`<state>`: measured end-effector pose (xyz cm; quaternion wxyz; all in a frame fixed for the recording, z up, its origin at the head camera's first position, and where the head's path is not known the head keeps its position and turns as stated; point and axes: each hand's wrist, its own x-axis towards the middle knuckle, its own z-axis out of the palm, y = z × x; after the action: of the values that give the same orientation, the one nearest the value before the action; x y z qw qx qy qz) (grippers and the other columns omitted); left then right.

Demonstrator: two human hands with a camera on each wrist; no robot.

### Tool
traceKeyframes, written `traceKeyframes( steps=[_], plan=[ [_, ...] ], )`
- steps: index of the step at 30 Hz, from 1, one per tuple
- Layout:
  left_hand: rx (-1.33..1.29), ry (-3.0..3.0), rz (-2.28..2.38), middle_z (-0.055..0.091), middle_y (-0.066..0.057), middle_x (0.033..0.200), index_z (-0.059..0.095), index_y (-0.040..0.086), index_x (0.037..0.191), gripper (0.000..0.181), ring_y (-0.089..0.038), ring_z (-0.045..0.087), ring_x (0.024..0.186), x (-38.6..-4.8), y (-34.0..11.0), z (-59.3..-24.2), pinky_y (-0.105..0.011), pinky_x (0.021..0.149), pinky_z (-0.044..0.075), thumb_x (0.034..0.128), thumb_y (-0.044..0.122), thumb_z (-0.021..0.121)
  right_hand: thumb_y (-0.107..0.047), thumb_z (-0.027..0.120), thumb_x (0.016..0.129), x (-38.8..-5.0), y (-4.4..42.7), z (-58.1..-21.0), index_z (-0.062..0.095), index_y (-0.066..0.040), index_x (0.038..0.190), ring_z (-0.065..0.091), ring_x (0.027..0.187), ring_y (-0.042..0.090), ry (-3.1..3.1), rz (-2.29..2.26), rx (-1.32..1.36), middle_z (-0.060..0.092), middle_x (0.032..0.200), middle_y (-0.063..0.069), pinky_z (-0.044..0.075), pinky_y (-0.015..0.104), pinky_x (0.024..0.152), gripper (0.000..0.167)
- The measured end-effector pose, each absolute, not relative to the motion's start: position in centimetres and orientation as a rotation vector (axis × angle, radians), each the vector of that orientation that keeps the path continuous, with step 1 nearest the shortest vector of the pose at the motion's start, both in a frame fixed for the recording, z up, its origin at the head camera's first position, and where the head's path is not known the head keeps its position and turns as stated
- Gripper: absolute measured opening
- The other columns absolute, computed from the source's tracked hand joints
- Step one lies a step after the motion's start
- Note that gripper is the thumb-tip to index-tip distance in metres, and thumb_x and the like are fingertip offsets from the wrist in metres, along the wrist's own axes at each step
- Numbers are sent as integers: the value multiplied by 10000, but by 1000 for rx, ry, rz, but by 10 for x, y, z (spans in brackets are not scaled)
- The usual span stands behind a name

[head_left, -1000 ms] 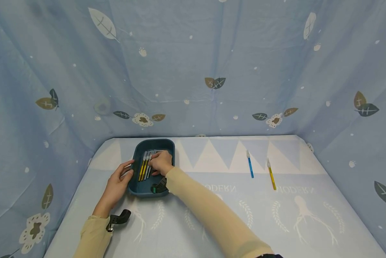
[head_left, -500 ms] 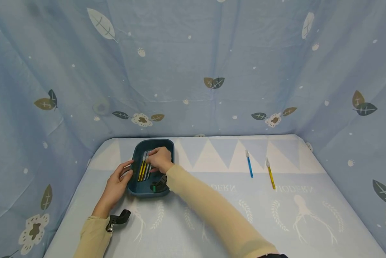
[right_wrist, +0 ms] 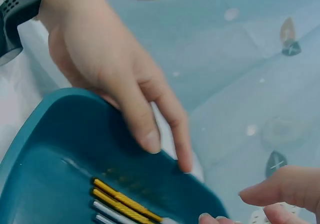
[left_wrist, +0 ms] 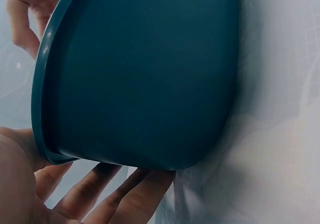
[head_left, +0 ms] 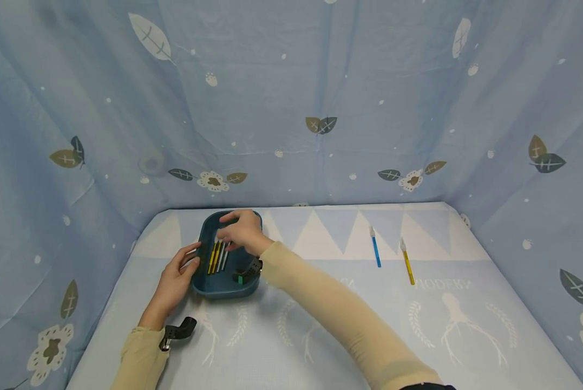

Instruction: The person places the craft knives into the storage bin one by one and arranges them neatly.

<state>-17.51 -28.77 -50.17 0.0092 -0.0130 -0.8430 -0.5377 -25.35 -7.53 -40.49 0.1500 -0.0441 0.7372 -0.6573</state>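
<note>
From the head view, here I am at the far left of the table [head_left: 252, 346]: my right hand [head_left: 244, 230] has just lifted away from the handles toward the far end of the dark tray [head_left: 225, 295], fingers apart now, and I see nothing in its grasp. That uncovers the row: two yellow tools [head_left: 213, 258] on the left and silver tools [head_left: 225, 257] beside them, lined up inside the tray, their near ends toward its near edge; I'd judge that bit of arranging is done for those handles. My left hand [head_left: 171, 281] holds where it was, at the tray's left rim, keeping it steady, I'd say. Over near the table's far right corner, a blue tool [head_left: 376, 252] and another yellow one [head_left: 407, 265] lie outside the tray, apart and unchanged. Across to the left wrist view: my left fingers press the tray's outer wall, thumb at the rim, so I've got it pinched, while right fingers show beyond the far side of the rim. Last, the right wrist view: handles lie parallel on the tray floor, my right fingertips are close to the cap end, spread; whether they touch, I can't tell.
</note>
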Motion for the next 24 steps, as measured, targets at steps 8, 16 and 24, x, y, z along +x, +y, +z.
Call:
traceKeyframes(
  steps=[8,16,24],
  plan=[
    [-38,-2645,-1665,355,-283,1714,346,137,1720,540,-541,374,1541,-174,-287,-500,-696,1231,335,1203,212,481,12,864,920,-250,-54,-389,798,-94,1248,775,828,295,2067,-1916,-243,788,931,78,681,518,751,351],
    [-29,-2644,-1661,353,-280,1715,349,138,1720,541,-532,378,1543,-174,-287,-500,-692,1229,343,1202,225,485,2,869,927,-246,-32,-378,818,-124,1222,782,810,257,2048,-1923,-302,799,990,83,685,459,721,325],
    [-39,-2641,-1663,344,-288,1717,343,130,1721,539,-542,365,1546,-174,-287,-501,-697,1234,327,1206,217,472,-4,846,949,-240,-9,-368,797,-103,1276,776,887,268,2045,-1963,-401,799,1023,113,683,491,764,345]
  ],
)
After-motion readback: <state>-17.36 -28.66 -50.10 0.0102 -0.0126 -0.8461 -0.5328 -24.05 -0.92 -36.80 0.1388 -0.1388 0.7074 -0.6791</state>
